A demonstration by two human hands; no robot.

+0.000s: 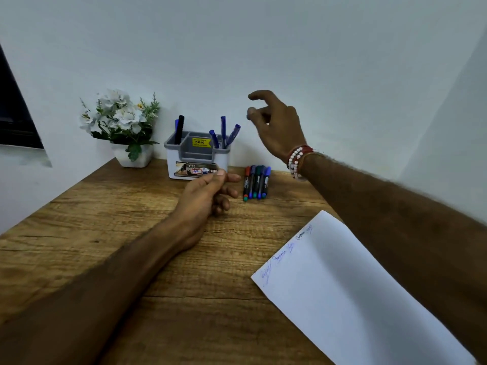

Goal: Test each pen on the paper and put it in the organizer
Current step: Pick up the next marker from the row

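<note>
wooden desk (pixel 105 233): left hand (pixel 208 193) rests, fingers (pixel 232 177) loose, empty; right hand (pixel 276 127) raised near organizer (pixel 196 156), fingers (pixel 259 97) apart, empty; 4 markers (pixel 257 181) beside.

Person: two bare forearms, wristwear in the right half of the frame.
Wrist of right hand (pixel 279 130): red and white bead bracelets (pixel 295 162) stacked, reddish thread band (pixel 307 150) alongside.

From my end the table (pixel 105 233) reads as wood with a coarse, matt grain. The organizer (pixel 172 164) looks like smooth grey and white plastic, and its yellow sticker (pixel 201 143) is shinier. I see the paper (pixel 342 285) as matt white. The markers (pixel 257 181) have faintly glossy plastic barrels. The flower pot (pixel 134 160) looks smooth, but I cannot tell its material.
</note>
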